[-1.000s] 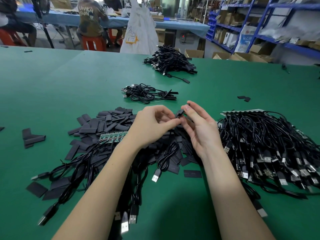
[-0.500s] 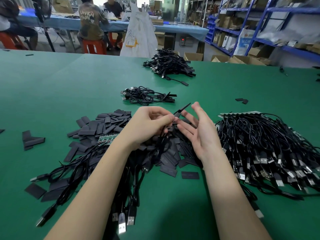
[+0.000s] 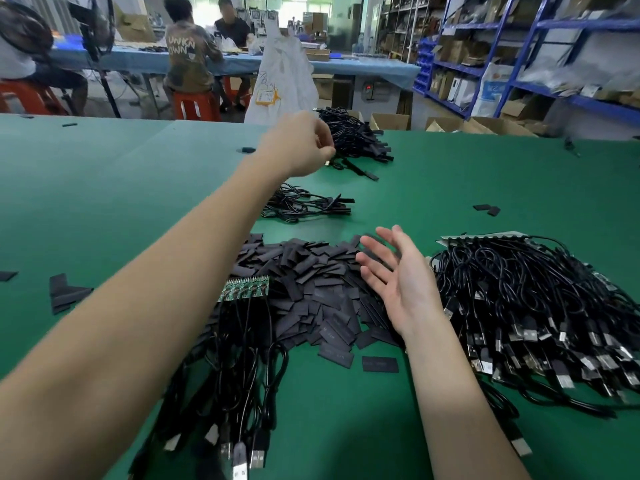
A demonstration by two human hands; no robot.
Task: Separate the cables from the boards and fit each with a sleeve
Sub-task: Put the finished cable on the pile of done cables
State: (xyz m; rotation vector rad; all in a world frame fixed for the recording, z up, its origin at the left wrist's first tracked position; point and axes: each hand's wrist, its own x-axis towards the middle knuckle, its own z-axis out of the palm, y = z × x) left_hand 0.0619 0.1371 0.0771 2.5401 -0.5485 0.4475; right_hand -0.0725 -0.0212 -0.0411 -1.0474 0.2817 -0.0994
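Right hand (image 3: 398, 271) now hangs open and empty above the sleeve heap (image 3: 311, 271) on the bench (image 3: 104, 188). Left hand (image 3: 298, 143), fingers curled, has reached to the far cable pile (image 3: 353, 140); any hold cannot be told. One sleeved cable is judged delivered.

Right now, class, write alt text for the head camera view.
A person's left hand reaches over a green table toward a far cable pile, while the open right hand hovers over loose black sleeves beside bundled USB cables.
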